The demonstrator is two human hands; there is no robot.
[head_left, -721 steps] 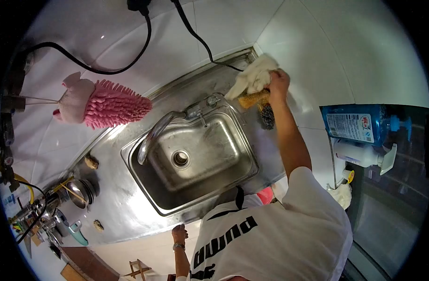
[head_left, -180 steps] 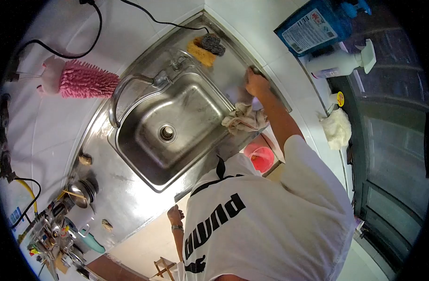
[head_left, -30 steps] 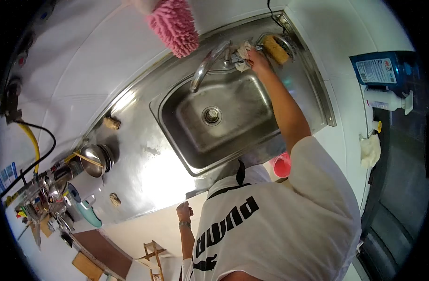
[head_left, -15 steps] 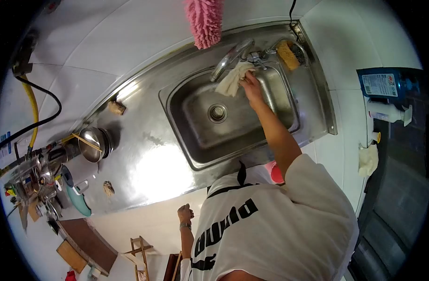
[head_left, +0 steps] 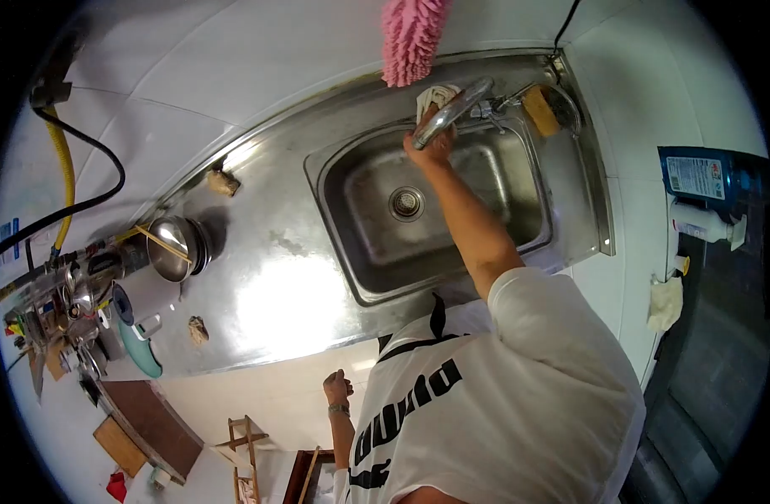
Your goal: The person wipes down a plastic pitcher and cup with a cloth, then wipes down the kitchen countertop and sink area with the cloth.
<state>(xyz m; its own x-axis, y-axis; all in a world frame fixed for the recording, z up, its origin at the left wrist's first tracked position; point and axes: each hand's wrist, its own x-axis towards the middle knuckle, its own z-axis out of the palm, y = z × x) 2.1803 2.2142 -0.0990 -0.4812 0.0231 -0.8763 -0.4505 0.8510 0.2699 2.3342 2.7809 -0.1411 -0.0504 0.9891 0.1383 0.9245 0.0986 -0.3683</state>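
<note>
My right hand (head_left: 432, 149) is at the curved tap spout (head_left: 454, 112), on the left of the tap base (head_left: 486, 109). A pale cloth (head_left: 436, 97) is bunched in its fingers behind the spout, which partly hides the hand and cloth. Below them lies the steel sink basin (head_left: 385, 256) with its round drain. To the right of the tap, an orange sponge (head_left: 540, 112) rests beside a dark scourer (head_left: 561, 105). My left hand (head_left: 338, 387), with a watch on the wrist, is closed in a fist near the counter's front edge, with nothing visible in it.
A pink fluffy duster (head_left: 412, 38) hangs above the spout. On the left of the counter (head_left: 259, 252) are stacked metal bowls (head_left: 172, 250), two small brown lumps and crowded utensils. Blue (head_left: 696, 176) and white (head_left: 697, 222) bottles stand at the right.
My right hand has moved the cloth left from the tap base and round to the spout. The left hand remains in a fist. The head view has shifted, bringing the sink slightly right.
</note>
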